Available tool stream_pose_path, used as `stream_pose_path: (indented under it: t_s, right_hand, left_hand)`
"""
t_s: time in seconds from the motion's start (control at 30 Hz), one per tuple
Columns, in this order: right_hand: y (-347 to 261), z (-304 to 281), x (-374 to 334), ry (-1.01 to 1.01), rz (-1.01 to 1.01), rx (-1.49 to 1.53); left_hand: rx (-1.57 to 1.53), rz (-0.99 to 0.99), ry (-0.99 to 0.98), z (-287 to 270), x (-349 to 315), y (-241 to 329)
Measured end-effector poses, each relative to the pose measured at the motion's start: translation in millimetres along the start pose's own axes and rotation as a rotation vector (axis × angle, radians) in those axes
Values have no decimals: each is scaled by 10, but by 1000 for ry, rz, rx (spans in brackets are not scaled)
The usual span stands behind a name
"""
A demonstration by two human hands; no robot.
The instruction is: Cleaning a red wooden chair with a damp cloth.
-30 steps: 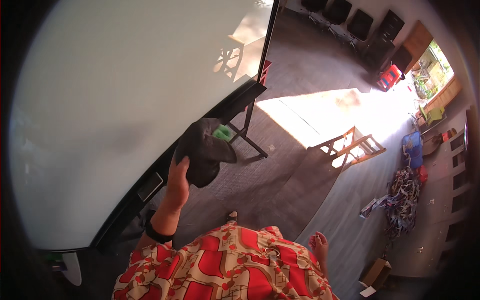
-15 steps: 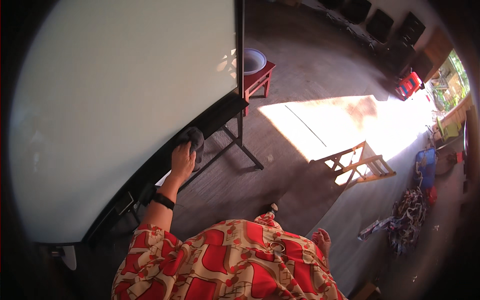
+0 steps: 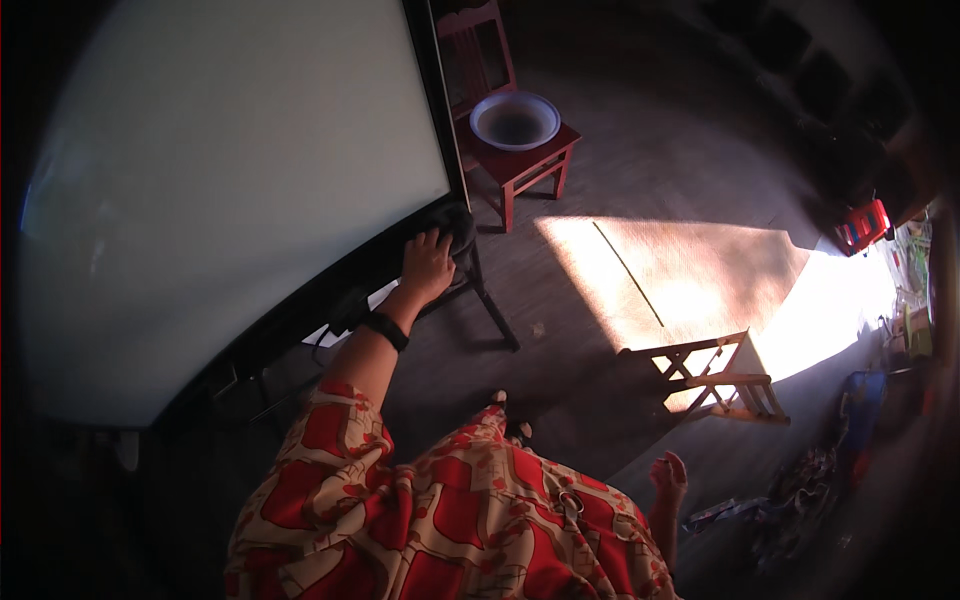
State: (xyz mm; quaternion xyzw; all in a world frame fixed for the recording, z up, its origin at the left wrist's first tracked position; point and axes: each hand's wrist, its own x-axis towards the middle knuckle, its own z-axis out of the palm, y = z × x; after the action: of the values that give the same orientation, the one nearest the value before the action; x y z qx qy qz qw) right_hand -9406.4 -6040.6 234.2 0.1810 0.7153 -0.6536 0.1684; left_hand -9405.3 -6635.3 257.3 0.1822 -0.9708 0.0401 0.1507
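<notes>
My left hand (image 3: 428,268) is closed on a dark cloth (image 3: 457,228), pressing it against the black lower frame (image 3: 345,277) of a big pale screen (image 3: 250,150). The cloth lies close to the frame's right corner and nearly blends into it. Fingers partly cover the cloth. A black band circles the left wrist. My right hand (image 3: 669,472) hangs at my side, away from the screen. Its fingers are loosely bent and apart, with nothing seen in them.
Beyond the frame's corner, a white basin (image 3: 515,121) rests on a red wooden chair (image 3: 512,190). A folding wooden stool frame (image 3: 715,378) stands on the sunlit floor to the right. Black stand legs (image 3: 488,305) reach out below the screen. A tangled cloth heap (image 3: 800,500) lies at far right.
My left hand has slid the cloth rightward and up along the lower frame to near its corner. More of the chair and basin shows. My right hand has come further into view.
</notes>
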Motion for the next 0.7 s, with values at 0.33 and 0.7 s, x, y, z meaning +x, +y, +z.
stream_pose_path:
  t_s: [0.33,0.7]
  right_hand:
    - [74,219,354,-215,34,45]
    - [-724,801,894,-369,-10,-209]
  left_hand:
    - [184,-487,-101,-588,-1676,-964]
    - [-18,-511,-35,-430,-763,-55]
